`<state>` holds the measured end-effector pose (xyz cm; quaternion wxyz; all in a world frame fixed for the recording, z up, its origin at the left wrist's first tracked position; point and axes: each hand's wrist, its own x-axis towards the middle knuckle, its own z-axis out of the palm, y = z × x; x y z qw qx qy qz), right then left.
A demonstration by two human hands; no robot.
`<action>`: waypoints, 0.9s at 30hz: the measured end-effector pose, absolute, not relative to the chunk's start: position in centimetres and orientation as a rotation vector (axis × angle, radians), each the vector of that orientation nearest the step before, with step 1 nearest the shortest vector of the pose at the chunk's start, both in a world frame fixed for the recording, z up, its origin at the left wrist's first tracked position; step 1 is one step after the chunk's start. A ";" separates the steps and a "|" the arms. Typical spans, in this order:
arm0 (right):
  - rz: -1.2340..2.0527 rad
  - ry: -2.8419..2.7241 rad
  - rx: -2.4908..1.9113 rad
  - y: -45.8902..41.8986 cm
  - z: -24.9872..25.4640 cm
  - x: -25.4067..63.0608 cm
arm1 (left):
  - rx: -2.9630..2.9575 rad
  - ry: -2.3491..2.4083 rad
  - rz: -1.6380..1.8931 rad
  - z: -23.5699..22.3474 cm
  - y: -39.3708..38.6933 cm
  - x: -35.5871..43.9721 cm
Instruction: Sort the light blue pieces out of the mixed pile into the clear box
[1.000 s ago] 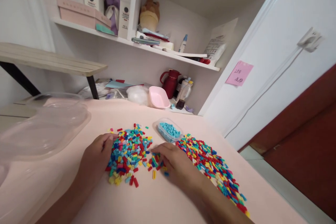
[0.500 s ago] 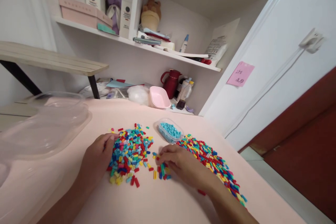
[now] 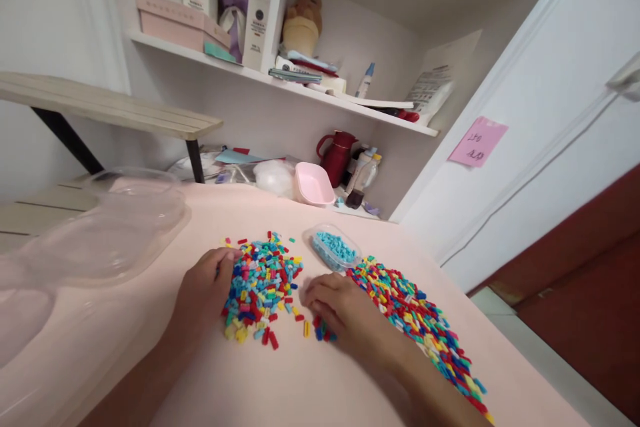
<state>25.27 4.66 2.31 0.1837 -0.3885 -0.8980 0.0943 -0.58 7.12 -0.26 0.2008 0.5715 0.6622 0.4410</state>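
Note:
A mixed heap of small coloured toy bricks (image 3: pixel 263 280) lies on the pink tabletop. My left hand (image 3: pixel 207 283) rests at the heap's left edge, its fingers curled in and their tips partly hidden; what they hold, if anything, does not show. My right hand (image 3: pixel 343 307) is closed low over the table to the right of the heap, fingers bent together and pointing left. A few loose bricks (image 3: pixel 323 330) poke out below its fingers, and whatever is inside the grip is hidden. Behind that hand stands a clear plastic tub (image 3: pixel 336 248) of light blue bricks.
A long band of mixed bricks (image 3: pixel 415 313) spreads along the right, beside and beyond my right forearm. Clear plastic containers (image 3: pixel 115 233) lie at the left. A pink bin (image 3: pixel 315 185) and a red jug (image 3: pixel 337 159) stand at the back, below a loaded shelf (image 3: pixel 200 53).
The view has shifted, so the scene sits further right. My right hand has come down over the small group of loose bricks, covering more of them. My left hand stays by the heap.

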 end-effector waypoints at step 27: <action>0.465 -2.601 -0.958 3.2 3.9 24.2 | 1.582 1.865 1.176 -0.3 7.0 -0.5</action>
